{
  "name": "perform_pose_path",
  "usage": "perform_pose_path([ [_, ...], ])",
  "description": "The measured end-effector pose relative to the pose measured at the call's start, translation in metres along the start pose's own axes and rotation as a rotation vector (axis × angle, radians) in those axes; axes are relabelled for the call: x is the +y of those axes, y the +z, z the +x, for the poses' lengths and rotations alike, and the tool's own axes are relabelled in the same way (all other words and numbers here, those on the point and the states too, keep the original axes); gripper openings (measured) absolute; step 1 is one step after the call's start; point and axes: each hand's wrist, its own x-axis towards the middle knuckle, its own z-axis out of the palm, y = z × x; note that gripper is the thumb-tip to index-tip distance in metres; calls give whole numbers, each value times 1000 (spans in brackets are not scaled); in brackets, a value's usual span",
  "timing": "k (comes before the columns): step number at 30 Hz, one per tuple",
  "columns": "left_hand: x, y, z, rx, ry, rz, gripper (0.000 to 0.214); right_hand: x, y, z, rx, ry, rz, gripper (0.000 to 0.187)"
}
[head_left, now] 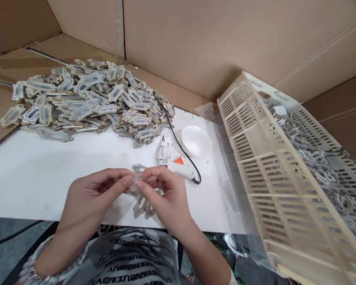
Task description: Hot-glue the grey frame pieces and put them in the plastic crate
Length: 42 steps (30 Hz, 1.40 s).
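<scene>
My left hand and my right hand meet over the front of the white board, fingers closed in a pinch. Between their fingertips is a small translucent whitish piece, partly covered by the fingers, so its kind is unclear. Below and behind the hands lie several flat grey frame-shaped plates with oblong middles, partly hidden. Just beyond my right hand, a white hot glue gun with an orange trigger rests on its side, nozzle pointing away.
A large heap of similar frame-shaped plates spreads across the back left. A white bowl stands behind the glue gun, whose black cord runs back to the heap. A tilted cream plastic crate holding bagged parts fills the right. Cardboard walls enclose the back.
</scene>
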Motion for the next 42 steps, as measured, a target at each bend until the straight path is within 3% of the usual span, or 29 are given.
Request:
perform_pose_path([
  [3, 2, 0, 1, -45, -8, -32, 14, 0, 0, -1, -17, 0, -29, 3],
  [5, 3, -3, 2, -13, 2, -44, 11, -2, -4, -1, -31, -42, -105, 5],
  [11, -12, -25, 4, 376, 74, 135, 20, -2, -24, -5, 31, -211, -363, 15],
  [14, -20, -31, 2, 476, 81, 182, 26, 2, -26, -6, 17, -234, -415, 17],
  [20, -20, -30, -9, 326, 100, 109, 12, 8, -21, 1, -115, -289, -448, 17],
  [29, -34, -35, -15, 396, 155, 128, 9, 9, 3, 15, -182, -43, -541, 16],
  [42, -35, -37, -12, 372, 168, 125, 9, 18, 12, 17, -200, 44, -664, 13],
])
